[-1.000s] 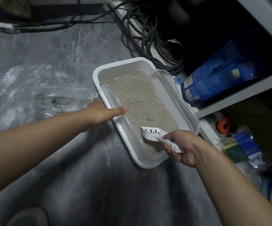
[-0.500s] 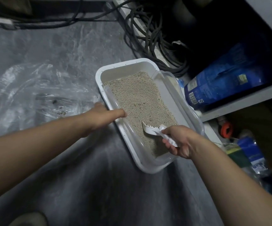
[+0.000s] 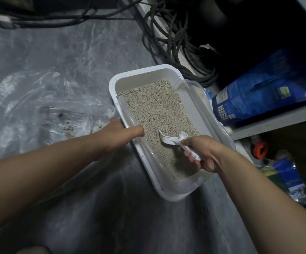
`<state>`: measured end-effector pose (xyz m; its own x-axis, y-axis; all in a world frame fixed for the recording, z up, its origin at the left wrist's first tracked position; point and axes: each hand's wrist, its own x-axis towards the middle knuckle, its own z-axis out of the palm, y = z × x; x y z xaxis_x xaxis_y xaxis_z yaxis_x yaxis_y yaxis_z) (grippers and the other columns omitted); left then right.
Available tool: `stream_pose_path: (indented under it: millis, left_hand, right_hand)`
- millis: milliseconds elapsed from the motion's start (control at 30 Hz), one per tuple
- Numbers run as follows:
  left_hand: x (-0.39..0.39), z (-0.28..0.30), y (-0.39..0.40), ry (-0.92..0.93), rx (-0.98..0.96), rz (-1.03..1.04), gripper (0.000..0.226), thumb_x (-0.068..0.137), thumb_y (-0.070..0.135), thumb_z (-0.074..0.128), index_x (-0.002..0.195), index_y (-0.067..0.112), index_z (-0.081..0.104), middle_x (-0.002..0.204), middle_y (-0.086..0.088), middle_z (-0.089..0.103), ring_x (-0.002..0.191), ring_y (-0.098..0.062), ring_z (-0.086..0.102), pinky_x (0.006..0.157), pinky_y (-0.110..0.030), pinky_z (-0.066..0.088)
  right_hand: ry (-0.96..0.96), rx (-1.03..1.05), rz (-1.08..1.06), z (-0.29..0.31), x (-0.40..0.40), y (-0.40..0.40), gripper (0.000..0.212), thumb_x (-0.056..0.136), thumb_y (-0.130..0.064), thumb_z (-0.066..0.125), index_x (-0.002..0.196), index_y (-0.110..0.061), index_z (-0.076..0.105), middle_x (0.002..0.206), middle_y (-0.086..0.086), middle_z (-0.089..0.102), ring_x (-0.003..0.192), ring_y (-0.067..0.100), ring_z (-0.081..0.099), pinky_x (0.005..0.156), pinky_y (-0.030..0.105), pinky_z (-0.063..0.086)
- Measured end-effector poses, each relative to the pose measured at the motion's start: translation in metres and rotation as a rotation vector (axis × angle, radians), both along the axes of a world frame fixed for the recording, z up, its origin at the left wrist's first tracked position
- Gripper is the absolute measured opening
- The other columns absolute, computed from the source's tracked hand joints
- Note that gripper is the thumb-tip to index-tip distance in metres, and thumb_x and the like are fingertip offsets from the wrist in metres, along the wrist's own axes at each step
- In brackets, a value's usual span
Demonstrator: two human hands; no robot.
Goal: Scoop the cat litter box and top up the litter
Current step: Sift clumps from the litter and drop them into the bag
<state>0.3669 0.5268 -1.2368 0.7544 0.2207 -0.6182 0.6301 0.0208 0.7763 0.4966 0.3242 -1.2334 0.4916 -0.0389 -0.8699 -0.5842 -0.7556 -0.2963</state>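
Note:
A white litter box (image 3: 143, 70) with a clear plastic rim sits on the grey floor, filled with beige litter (image 3: 157, 110). My left hand (image 3: 122, 132) grips the box's left rim, thumb inside over the litter. My right hand (image 3: 203, 153) holds the handle of a white slotted scoop (image 3: 168, 138), whose blade lies tilted on the litter near the box's middle. A clear plastic bag (image 3: 38, 107) with a few clumps inside lies on the floor to the left of the box. A blue litter bag (image 3: 258, 96) lies on a low shelf at the right.
Coiled black cables (image 3: 176, 43) lie behind the box by the wall. An orange-capped item (image 3: 260, 149) and blue packets (image 3: 287, 176) crowd the floor at the right. The shelf's grey edge (image 3: 276, 121) runs close to the box's right side.
My right hand has turned the scoop and pushed it forward, from the near end toward the middle of the litter. My left hand has kept its grip on the rim.

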Motion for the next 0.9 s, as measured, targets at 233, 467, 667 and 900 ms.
stream_pose_path:
  millis: [233,467,667,900]
  left_hand:
    - [0.002,-0.005,0.002,-0.015,-0.015,0.05,0.068,0.092,0.035,0.068,0.146,0.016,0.033,0.098,0.012,0.043,0.07,0.006,0.034,0.055,-0.014,0.03]
    - [-0.003,0.008,0.001,-0.071,-0.059,0.053,0.025,0.094,0.023,0.067,0.089,0.022,0.043,0.08,0.018,0.04,0.067,0.005,0.039,0.041,-0.001,0.036]
    - [-0.002,0.014,-0.003,-0.086,-0.031,0.045,0.041,0.094,0.02,0.067,0.074,0.03,0.033,0.077,0.014,0.041,0.065,0.003,0.04,0.039,0.0,0.034]
    - [-0.003,0.012,-0.002,-0.111,-0.012,0.024,0.034,0.095,0.023,0.066,0.079,0.031,0.037,0.081,0.018,0.043,0.069,0.005,0.041,0.041,0.001,0.034]
  right_hand:
    - [0.027,0.03,-0.029,0.011,-0.002,0.006,0.022,0.106,-0.022,0.043,0.102,-0.006,0.058,0.049,-0.002,0.05,0.033,0.008,0.043,0.028,0.015,0.028]
    - [0.006,-0.194,0.127,0.062,-0.011,-0.02,0.019,0.104,-0.018,0.048,0.111,-0.004,0.057,0.048,0.002,0.054,0.035,0.01,0.046,0.032,0.017,0.033]
    - [-0.049,-0.384,0.32,0.063,-0.001,-0.027,0.02,0.103,-0.007,0.036,0.103,0.001,0.054,0.06,0.01,0.054,0.032,0.012,0.047,0.034,0.017,0.035]
    - [-0.029,-0.251,0.228,0.056,0.011,-0.015,0.017,0.103,-0.013,0.044,0.104,-0.001,0.057,0.053,0.003,0.052,0.036,0.009,0.043,0.033,0.017,0.031]
